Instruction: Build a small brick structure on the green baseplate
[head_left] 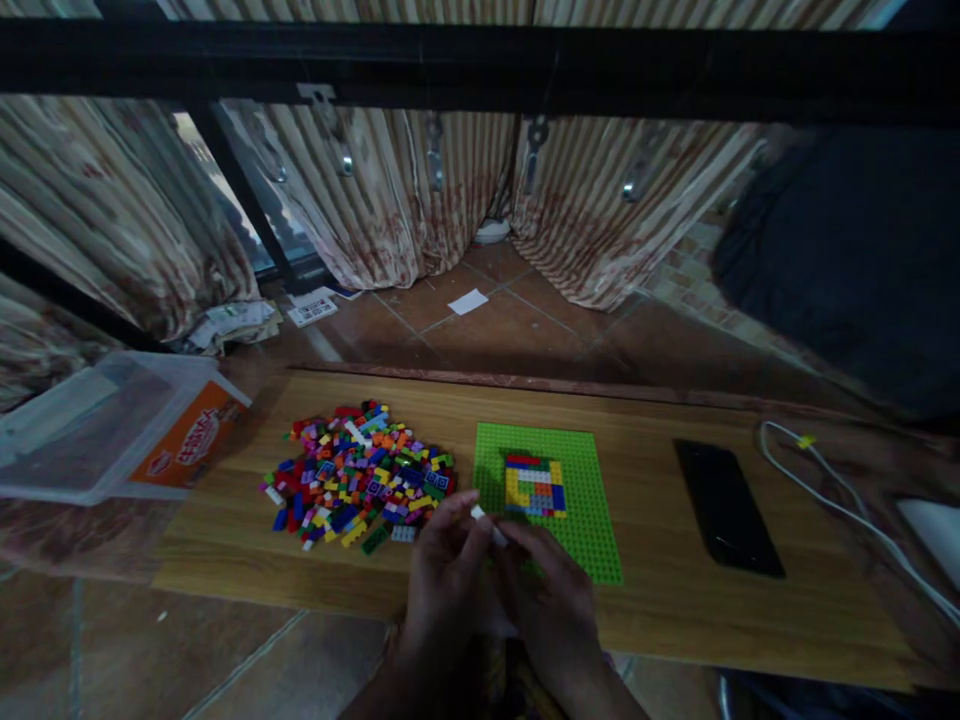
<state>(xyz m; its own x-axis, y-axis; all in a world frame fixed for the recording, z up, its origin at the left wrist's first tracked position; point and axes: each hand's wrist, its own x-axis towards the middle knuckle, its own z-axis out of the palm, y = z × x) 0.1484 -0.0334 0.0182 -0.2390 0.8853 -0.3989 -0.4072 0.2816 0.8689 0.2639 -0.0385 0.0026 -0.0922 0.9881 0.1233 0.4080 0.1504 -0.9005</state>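
Close together over the board's near edge, both my hands work on small white toy bricks [478,512]. My left hand [448,555] pinches a white brick between thumb and fingertips. My right hand [551,590] is closed on a white piece right beside it; whether the two pieces are joined I cannot tell. Just beyond my hands lies a green baseplate [600,520], bearing a roughly square build [534,478] of red, yellow, white, orange and blue bricks. Left of the plate spreads a heap of loose coloured bricks [375,470].
A clear plastic box [97,430] with an orange label stands left of the wooden board [645,620]. A black phone-like slab [727,505] lies on the right, near a white cable [855,500]. Striped curtains [390,200] hang behind, and papers [469,302] lie on the tiled floor.
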